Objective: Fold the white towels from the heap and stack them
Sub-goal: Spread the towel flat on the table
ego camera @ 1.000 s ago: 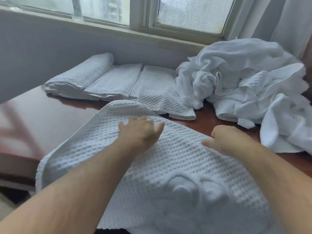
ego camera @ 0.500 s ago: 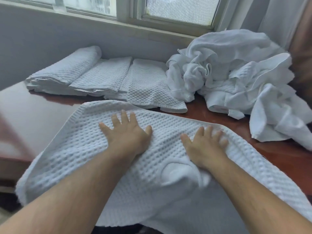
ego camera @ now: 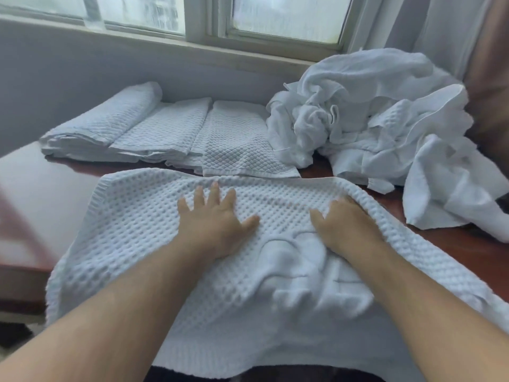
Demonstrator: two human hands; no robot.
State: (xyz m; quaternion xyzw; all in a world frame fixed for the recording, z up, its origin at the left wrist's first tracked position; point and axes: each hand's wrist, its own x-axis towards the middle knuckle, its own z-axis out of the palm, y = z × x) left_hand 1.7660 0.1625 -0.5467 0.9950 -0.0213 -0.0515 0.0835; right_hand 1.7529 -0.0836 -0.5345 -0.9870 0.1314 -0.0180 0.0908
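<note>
A white waffle-weave towel (ego camera: 143, 230) lies spread on the dark wooden table (ego camera: 41, 194) in front of me, its near part hanging over the table's edge. My left hand (ego camera: 217, 219) presses flat on its middle with fingers spread. My right hand (ego camera: 344, 224) rests on the towel beside it, thumb out, its fingertips against a raised fold along the towel's far right edge. Wrinkles bunch up between my wrists. The heap of crumpled white towels (ego camera: 371, 119) sits at the back right. Folded white towels (ego camera: 165, 130) lie side by side and overlapping at the back left.
A grey wall and a window sill (ego camera: 192, 48) run right behind the towels. A curtain (ego camera: 440, 28) hangs at the far right above the heap. The table's left edge (ego camera: 22, 268) drops off beside the spread towel.
Both hands have slid a little farther along the towel. The right hand, a fist off the towel a second ago, now lies on it, and the towel's far edge lies straighter.
</note>
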